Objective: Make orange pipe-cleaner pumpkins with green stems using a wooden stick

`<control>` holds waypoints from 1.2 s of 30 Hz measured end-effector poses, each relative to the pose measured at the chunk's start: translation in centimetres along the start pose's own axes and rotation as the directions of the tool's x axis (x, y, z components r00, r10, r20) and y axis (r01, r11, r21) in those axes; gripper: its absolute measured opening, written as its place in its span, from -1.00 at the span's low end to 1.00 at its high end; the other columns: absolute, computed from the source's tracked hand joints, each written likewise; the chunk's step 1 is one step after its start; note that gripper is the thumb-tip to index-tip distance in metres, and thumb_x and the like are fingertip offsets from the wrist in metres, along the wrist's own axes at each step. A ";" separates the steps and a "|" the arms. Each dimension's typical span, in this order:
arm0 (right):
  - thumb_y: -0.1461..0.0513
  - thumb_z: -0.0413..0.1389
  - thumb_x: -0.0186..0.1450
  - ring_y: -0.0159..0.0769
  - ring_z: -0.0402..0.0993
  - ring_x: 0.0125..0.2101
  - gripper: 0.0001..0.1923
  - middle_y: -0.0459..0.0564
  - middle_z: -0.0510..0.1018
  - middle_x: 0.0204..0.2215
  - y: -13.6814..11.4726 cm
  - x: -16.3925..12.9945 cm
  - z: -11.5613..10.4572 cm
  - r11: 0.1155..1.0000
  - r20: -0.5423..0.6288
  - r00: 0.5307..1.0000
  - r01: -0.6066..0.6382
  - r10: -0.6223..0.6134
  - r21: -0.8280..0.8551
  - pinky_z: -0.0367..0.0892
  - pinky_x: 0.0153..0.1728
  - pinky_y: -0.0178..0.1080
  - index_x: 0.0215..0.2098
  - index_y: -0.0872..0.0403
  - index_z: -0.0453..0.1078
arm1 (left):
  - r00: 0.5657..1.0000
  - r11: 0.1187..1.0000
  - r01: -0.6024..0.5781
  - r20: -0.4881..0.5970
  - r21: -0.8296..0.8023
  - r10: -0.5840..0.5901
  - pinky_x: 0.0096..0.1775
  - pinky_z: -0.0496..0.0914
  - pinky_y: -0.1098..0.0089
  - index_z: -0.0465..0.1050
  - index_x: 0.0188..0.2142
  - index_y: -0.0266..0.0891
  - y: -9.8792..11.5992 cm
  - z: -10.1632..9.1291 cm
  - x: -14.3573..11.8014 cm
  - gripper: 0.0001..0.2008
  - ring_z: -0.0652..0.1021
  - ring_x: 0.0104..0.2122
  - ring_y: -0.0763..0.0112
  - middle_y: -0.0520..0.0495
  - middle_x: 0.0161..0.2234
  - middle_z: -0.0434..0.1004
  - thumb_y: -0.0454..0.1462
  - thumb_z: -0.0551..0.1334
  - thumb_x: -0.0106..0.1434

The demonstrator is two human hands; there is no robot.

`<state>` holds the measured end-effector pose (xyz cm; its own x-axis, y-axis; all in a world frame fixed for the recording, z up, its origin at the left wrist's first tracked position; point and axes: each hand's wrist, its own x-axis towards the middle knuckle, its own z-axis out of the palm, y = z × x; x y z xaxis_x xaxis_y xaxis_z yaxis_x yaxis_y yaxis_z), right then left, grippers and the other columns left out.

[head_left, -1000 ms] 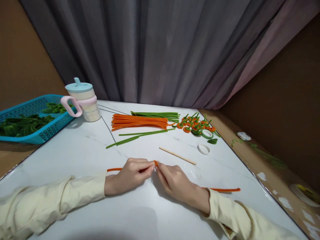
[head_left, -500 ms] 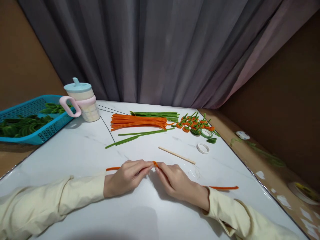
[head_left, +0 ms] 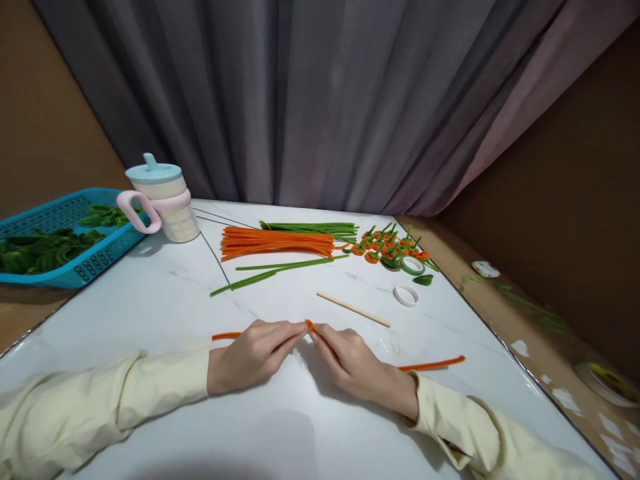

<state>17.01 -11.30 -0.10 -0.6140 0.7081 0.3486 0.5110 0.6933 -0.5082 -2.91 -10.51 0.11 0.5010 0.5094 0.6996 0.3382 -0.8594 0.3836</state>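
Note:
Between the fingertips of both hands, low over the white table, shows a bent bit of an orange pipe cleaner [head_left: 310, 325]. My left hand [head_left: 260, 352] pinches it from the left, thumb against forefinger. From the other side my right hand [head_left: 355, 363] pinches it as well, the two sets of fingertips almost touching. One orange length sticks out behind the left wrist and another behind the right wrist; the hands hide whatever joins them. Just beyond the fingers lies a thin wooden stick [head_left: 353, 309].
Behind lie an orange pipe cleaner bundle [head_left: 277, 243], green pipe cleaners [head_left: 280, 272] and small orange flowers with green stems [head_left: 385, 245]. Green tape [head_left: 413, 265] and a white ring [head_left: 406, 295] lie right. A lidded cup [head_left: 173, 207] and blue basket [head_left: 95, 263] stand left.
The orange end behind my right wrist has swung up and a little to the left. The pinched bit at the fingertips has turned slightly. Both hands stay in nearly the same place.

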 end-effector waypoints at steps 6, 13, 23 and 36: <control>0.28 -0.22 0.40 -0.41 0.25 -0.65 -0.81 -0.14 0.35 -0.60 0.0 0.0 0.1 1.000 -0.004 1.000 -0.021 0.021 -0.002 0.07 -0.56 -0.35 -0.26 0.10 0.20 | 0.998 0.996 0.020 -0.054 0.088 -0.015 -0.43 0.47 0.56 0.39 -0.18 -0.31 0.1 0.1 0.1 -0.85 0.59 -0.50 0.50 -0.06 -0.37 0.62 -0.35 0.06 0.36; 0.28 -0.21 0.39 -0.42 0.21 -0.67 -0.81 -0.16 0.32 -0.62 0.1 0.1 0.4 0.999 -0.024 0.999 -0.040 0.041 0.025 0.06 -0.58 -0.36 -0.26 0.10 0.21 | 0.995 0.975 -0.079 -0.052 0.206 0.091 -0.48 0.45 0.54 0.36 -0.11 -0.36 -0.2 0.3 -0.1 -0.82 0.59 -0.52 0.48 -0.08 -0.38 0.62 -0.39 0.05 0.35; 0.28 -0.20 0.38 -0.43 0.16 -0.69 -0.80 -0.16 0.28 -0.64 -0.1 0.2 0.4 0.998 -0.011 0.998 -0.061 0.061 0.022 0.02 -0.61 -0.36 -0.32 0.10 0.21 | 0.971 0.887 -0.232 0.145 0.399 0.189 -0.47 0.49 0.47 0.17 0.15 -0.40 -1.0 0.1 -1.1 -0.60 0.56 -0.50 0.41 -0.14 -0.41 0.56 -0.44 -0.03 0.32; 0.30 -0.23 0.41 -0.42 0.23 -0.69 -0.81 -0.12 0.38 -0.61 0.3 0.4 0.6 0.993 -0.028 0.999 -0.023 0.020 -0.114 0.06 -0.64 -0.37 -0.20 0.13 0.20 | 0.948 0.814 -0.307 0.232 0.493 0.217 -0.60 0.40 0.43 0.18 0.10 -0.49 -0.8 0.0 -1.1 -0.58 0.50 -0.58 0.39 -0.12 -0.48 0.52 -0.50 -0.05 0.24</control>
<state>16.54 -10.93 -0.58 -0.5863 0.7254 0.3606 0.5901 0.6874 -0.4235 -3.74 -10.38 -1.02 0.7332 0.3069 0.6068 0.5144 -0.8340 -0.1997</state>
